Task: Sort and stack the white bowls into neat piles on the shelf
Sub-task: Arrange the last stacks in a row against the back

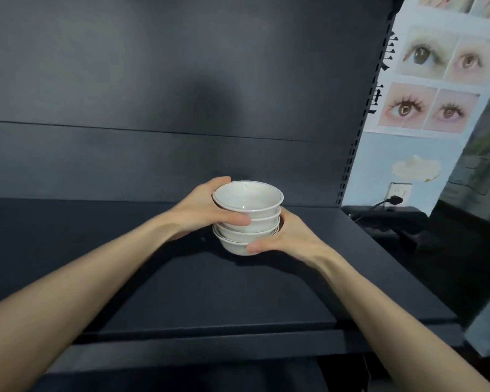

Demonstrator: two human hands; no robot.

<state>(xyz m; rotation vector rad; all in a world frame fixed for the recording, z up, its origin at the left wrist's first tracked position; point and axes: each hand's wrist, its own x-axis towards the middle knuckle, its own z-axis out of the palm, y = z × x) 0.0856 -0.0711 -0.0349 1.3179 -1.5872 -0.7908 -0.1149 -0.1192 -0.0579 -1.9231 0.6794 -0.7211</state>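
Head view: a bowl stack is gripped between curled fingers of the left hand and right hand above the shelf; steady lowering seems needed next.

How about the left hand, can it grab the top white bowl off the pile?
Probably yes. The left hand grips the pile of round white ceramic bowls near its top, right beside the top white bowl, and nothing covers that bowl. The right hand holds the pile's bottom.
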